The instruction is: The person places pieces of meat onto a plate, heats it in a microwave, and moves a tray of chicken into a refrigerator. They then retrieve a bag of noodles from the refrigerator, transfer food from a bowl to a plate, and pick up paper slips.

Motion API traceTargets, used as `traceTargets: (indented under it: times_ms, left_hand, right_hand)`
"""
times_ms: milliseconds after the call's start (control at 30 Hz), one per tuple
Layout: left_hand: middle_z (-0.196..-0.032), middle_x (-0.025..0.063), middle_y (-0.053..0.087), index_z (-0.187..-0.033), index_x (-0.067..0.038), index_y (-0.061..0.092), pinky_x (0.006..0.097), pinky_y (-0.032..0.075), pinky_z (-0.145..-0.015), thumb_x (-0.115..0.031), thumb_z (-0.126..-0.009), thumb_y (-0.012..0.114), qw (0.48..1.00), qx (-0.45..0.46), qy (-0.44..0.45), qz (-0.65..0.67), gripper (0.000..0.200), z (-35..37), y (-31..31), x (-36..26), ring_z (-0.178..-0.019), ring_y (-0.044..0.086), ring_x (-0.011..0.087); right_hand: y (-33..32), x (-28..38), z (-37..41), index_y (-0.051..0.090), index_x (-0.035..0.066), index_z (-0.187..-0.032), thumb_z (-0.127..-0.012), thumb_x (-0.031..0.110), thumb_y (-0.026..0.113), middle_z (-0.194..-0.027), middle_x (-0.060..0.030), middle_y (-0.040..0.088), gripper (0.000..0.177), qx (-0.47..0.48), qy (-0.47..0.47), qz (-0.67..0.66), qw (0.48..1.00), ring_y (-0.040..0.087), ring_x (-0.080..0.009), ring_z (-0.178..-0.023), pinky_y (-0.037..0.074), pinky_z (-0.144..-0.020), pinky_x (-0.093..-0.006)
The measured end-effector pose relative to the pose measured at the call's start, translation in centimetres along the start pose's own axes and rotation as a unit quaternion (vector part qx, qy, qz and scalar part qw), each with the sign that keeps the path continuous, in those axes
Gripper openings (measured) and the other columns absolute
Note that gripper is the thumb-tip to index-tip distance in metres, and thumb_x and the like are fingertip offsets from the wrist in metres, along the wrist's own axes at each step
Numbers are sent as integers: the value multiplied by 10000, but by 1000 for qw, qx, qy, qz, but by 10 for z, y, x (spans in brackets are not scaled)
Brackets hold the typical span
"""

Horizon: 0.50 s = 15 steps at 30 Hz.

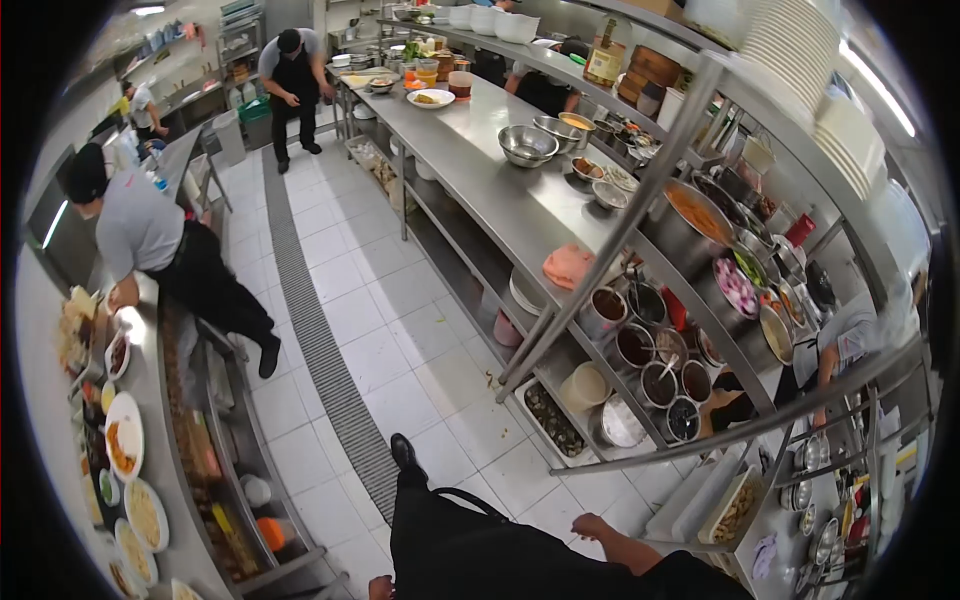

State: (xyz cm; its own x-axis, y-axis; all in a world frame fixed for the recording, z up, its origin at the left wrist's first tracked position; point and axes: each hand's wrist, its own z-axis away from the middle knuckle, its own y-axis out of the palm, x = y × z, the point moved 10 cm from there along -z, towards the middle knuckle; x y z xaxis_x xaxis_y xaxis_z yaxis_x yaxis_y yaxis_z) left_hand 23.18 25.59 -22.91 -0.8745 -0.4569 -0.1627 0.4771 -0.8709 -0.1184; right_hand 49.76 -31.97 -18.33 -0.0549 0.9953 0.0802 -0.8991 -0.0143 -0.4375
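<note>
At the bottom edge, my left hand [380, 588] shows only in part beside my black apron [450, 550]; its fingers are mostly cut off. My right hand [592, 527] hangs over the white floor tiles, to the right of the apron, with its fingers curled in; whether anything is in it cannot be made out. One black shoe [402, 450] is on the floor drain's edge. Nearest to my right hand is the lower shelf with a tray of dark shellfish-like food [553, 420] and a white tub [585, 386].
A long steel counter [470, 130] with metal bowls [528, 146] runs along the right, ending at a rack post [640, 220]. Plates of food [148, 515] line the left counter. One person [150, 220] works there; another person [292, 85] stands at the aisle's far end.
</note>
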Motion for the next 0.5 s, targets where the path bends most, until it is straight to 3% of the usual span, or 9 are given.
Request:
traceTargets:
  times_ms: [33, 133, 167, 233, 267, 300, 333, 367, 500]
  left_hand:
    - [-836, 132, 587, -1049, -35, 532, 380, 451, -392, -219, -882, 500, 1000, 4, 7, -13, 251, -6, 3, -27, -498, 540, 230]
    - [-826, 142, 590, -1020, -23, 538, 375, 455, -387, -219, -881, 496, 999, 15, 43, -31, 244, -24, 10, -134, -501, 556, 240]
    - [-823, 145, 591, -1010, -19, 540, 374, 457, -386, -220, -881, 495, 998, 13, 63, -29, 243, -29, 12, -178, -502, 561, 243]
    - [-817, 152, 593, -991, -11, 544, 371, 459, -382, -220, -881, 493, 993, 8, 117, -21, 242, -30, 20, -283, -503, 571, 250]
    - [-814, 155, 594, -981, -7, 546, 370, 461, -381, -220, -881, 491, 989, 4, 148, -13, 242, -26, 24, -336, -504, 576, 253]
    - [-850, 146, 592, -1005, -12, 535, 357, 465, -382, -217, -881, 487, 984, -1, 177, -3, 244, -22, 24, -388, -507, 575, 242]
    - [-886, 137, 591, -1028, -17, 524, 345, 468, -384, -213, -880, 483, 979, -5, 206, 6, 249, -18, 24, -439, -510, 574, 231]
    - [-912, 125, 577, -1075, -43, 511, 350, 486, -451, -252, -881, 500, 972, 7, 235, -12, 286, -5, 29, -488, -575, 578, 233]
    - [-887, 102, 564, -1060, -61, 514, 317, 492, -455, -257, -899, 506, 950, 5, 311, -27, 254, 52, 48, -625, -565, 572, 195]
  right_hand:
    - [-16, 6, 13, 664, 131, -1046, -812, 319, 602, -954, -47, 671, 307, -11, -35, -87, 996, 667, -201, -731, 535, -627, -378]
    - [-63, 22, 26, 661, 148, -1001, -811, 313, 603, -912, -22, 656, 259, 20, 156, -319, 935, 668, -197, -767, 525, -597, -399]
    - [-94, 47, 21, 648, 117, -992, -816, 350, 582, -945, -62, 652, 299, 21, 145, -344, 928, 666, -203, -790, 527, -627, -415]
    - [-174, 99, -33, 645, 91, -961, -844, 376, 533, -943, -109, 650, 328, -5, 15, -127, 992, 659, -214, -796, 522, -675, -430]
    - [-221, 127, -73, 644, 75, -926, -860, 401, 489, -857, -130, 653, 367, -192, -126, 17, 973, 647, -238, -744, 512, -667, -419]
    - [-296, 156, -41, 647, 71, -903, -873, 368, 500, -799, -124, 653, 332, -388, -156, -148, 896, 637, -239, -728, 493, -661, -390]
    - [-356, 196, -19, 645, 41, -962, -874, 329, 552, -810, -132, 651, 315, -286, -97, -235, 924, 629, -220, -729, 489, -679, -351]
    - [-405, 228, -4, 643, 64, -1097, -846, 343, 595, -987, -168, 662, 379, -269, -127, -338, 893, 634, -314, -915, 490, -808, -391]
    - [-555, 282, 28, 633, -5, -983, -857, 182, 590, -849, -134, 643, 228, -466, -195, -382, 774, 626, -210, -750, 491, -732, -329]
